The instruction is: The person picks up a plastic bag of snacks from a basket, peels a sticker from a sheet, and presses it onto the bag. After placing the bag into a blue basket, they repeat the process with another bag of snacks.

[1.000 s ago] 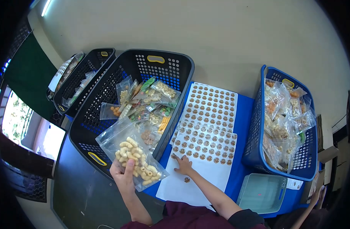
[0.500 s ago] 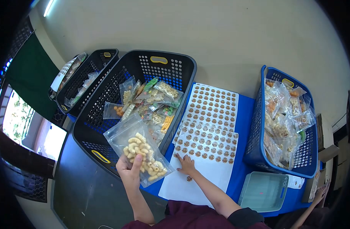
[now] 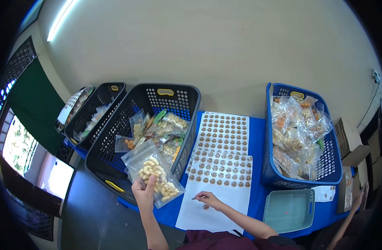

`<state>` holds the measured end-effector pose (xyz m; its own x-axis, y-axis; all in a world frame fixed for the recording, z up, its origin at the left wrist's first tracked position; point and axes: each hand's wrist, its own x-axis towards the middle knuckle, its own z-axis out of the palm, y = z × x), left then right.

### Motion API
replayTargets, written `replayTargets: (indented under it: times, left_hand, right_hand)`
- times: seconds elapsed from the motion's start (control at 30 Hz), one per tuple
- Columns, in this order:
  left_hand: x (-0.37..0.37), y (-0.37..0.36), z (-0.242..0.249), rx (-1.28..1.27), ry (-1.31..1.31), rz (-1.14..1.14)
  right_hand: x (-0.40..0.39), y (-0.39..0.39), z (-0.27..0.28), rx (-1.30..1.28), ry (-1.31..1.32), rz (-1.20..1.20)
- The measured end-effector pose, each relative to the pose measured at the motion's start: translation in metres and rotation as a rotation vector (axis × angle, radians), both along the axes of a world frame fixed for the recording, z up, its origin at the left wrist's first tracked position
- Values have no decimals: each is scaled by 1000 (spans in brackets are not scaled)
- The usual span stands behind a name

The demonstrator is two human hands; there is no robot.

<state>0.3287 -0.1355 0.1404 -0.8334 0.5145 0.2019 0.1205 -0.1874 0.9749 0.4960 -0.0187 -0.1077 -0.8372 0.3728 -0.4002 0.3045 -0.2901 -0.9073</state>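
My left hand grips a clear zip bag of pale, curved snack pieces, thumb in front, over the near edge of a black basket. My right hand is closed in a pinch on a small round sticker, seen nearly edge-on, above the lower blank part of a sticker sheet. Rows of brown round stickers fill the sheet's upper part. A single sticker shows just below my right fingers. Another sticker sheet lies partly under the first one, farther back.
The large black basket holds several snack bags. Right of the sheets stand a blue basket of filled bags and a pale green tray. More baskets stand left. Another person's hand is beside cardboard boxes at far right.
My right hand has gone from fingers spread on the sheet to a pinch on a sticker, lower on the sheet. My left hand keeps the bag. The view has tilted up.
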Motion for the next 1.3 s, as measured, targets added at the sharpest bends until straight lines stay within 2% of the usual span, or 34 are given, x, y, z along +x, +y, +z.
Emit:
replayTargets:
  times: [0.1, 0.2, 0.33, 0.37, 0.47, 0.5, 0.6, 0.63, 0.7, 0.8, 0.9, 1.0, 1.03, 1.3]
  left_hand:
    - [5, 2, 3, 53, -26, -19]
    - [8, 3, 7, 34, -15, -5]
    - [1, 2, -2, -121, 168, 68]
    - [6, 5, -1, -50, 164, 69]
    - [8, 3, -1, 12, 149, 51]
    - [8, -1, 1, -66, 234, 43]
    - [41, 6, 3, 80, 205, -29]
    - [53, 4, 0, 49, 115, -117]
    - [79, 10, -9, -84, 171, -302]
    - [117, 25, -31, -116, 98, -498]
    - [154, 32, -23, -102, 40, -665]
    - [174, 35, -20, -90, 24, -792]
    - [178, 36, -18, -74, 16, -830]
    - [184, 35, -15, -84, 70, -860]
  right_hand:
    - [35, -13, 94, -173, 229, -267]
    - [68, -12, 138, -211, 362, -420]
    - [106, -14, 185, -263, 546, -588]
    - [113, -16, 193, -291, 554, -668]
    - [132, -19, 202, -179, 530, -742]
    - [137, -21, 204, -109, 535, -749]
    - [153, -30, 226, -31, 547, -758]
    - [157, -33, 235, -7, 550, -774]
    - [164, -40, 251, 33, 551, -811]
    - [169, -46, 264, 132, 598, -844]
    - [167, -49, 260, 329, 534, -824]
    - [164, -57, 260, 642, 343, -817]
    - [163, -59, 261, 647, 323, -830]
    - [163, -60, 253, 738, 299, -905]
